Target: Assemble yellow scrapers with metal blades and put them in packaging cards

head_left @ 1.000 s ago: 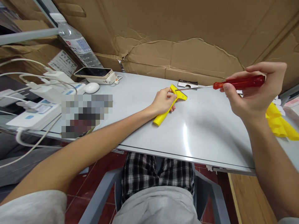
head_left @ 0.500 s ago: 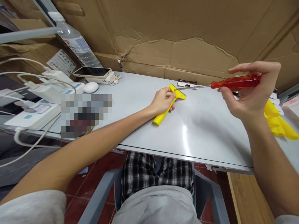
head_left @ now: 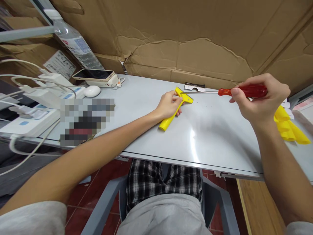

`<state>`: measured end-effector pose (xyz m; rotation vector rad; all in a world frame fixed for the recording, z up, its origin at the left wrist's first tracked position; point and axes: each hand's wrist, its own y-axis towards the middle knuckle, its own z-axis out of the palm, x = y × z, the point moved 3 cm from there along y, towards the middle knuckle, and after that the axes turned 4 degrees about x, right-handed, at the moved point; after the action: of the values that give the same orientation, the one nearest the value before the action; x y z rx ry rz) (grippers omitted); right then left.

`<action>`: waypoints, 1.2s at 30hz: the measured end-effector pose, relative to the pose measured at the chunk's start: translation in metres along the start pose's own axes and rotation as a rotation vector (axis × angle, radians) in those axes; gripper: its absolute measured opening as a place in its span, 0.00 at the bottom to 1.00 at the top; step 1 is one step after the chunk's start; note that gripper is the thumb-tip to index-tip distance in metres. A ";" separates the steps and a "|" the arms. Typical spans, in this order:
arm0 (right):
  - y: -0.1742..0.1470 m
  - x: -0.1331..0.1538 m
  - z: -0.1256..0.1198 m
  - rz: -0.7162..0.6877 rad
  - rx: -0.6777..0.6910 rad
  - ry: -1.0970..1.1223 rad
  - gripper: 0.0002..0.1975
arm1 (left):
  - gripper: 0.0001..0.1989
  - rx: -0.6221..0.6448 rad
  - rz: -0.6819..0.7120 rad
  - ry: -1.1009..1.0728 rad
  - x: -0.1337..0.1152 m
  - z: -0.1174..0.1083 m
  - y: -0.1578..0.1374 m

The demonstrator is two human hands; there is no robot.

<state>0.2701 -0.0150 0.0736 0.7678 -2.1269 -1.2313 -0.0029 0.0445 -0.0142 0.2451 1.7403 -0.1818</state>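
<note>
My left hand (head_left: 169, 105) is closed round the neck of a yellow scraper (head_left: 168, 121), its handle slanting toward me and its wide head pointing away. My right hand (head_left: 261, 96) grips the red handle of a screwdriver (head_left: 253, 91), thumb along one side and fingers curled over it. The metal shaft runs left to the scraper's head, and its tip is at or very close to a spot on that head near my left fingers. Whether the tip sits in a screw is too small to tell. A small black-and-white card piece (head_left: 195, 86) lies just behind the scraper.
More yellow scraper parts (head_left: 290, 129) lie at the right end of the white table (head_left: 151, 143). At the left are a power strip (head_left: 31, 122) with cables, a white mouse (head_left: 92, 91), a phone (head_left: 94, 74) and a water bottle (head_left: 73, 40). Cardboard (head_left: 186, 32) stands along the back.
My right hand has rolled over the screwdriver handle, its fingers now curled further round. The scraper stays in my left hand, and the whole view has shifted slightly.
</note>
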 end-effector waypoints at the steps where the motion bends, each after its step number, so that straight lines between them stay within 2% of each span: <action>1: 0.002 0.003 0.000 -0.035 0.015 0.041 0.16 | 0.06 -0.001 -0.001 0.002 0.000 0.000 0.000; 3: 0.005 0.012 0.000 -0.094 0.035 0.139 0.17 | 0.06 0.002 -0.007 0.005 -0.001 0.000 -0.001; 6: 0.008 0.019 0.002 -0.088 0.030 0.212 0.20 | 0.05 0.007 -0.009 0.001 -0.002 0.000 -0.001; 7: 0.008 0.017 0.003 -0.037 0.042 0.209 0.20 | 0.05 0.008 -0.007 -0.002 -0.001 0.000 -0.001; 10: 0.005 0.010 0.006 -0.012 0.061 0.193 0.20 | 0.06 0.007 -0.004 -0.010 0.001 0.000 0.000; 16: 0.000 -0.001 0.005 -0.045 -0.072 0.031 0.18 | 0.06 0.011 0.014 0.007 -0.002 0.000 -0.002; 21: 0.004 0.008 0.005 -0.094 -0.037 0.085 0.19 | 0.03 0.001 -0.010 0.010 -0.003 0.001 -0.003; 25: 0.005 0.008 0.007 -0.012 0.009 0.141 0.21 | 0.04 0.001 -0.008 0.004 -0.002 0.001 -0.001; 31: 0.004 0.001 0.008 0.057 -0.030 0.145 0.21 | 0.03 -0.003 -0.009 0.007 -0.002 0.000 -0.001; 36: 0.002 0.000 0.006 0.112 -0.049 0.045 0.23 | 0.03 0.009 -0.004 0.008 -0.002 0.000 -0.001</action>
<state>0.2654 -0.0110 0.0730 0.6396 -2.0667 -1.1918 -0.0031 0.0430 -0.0125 0.2492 1.7487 -0.1921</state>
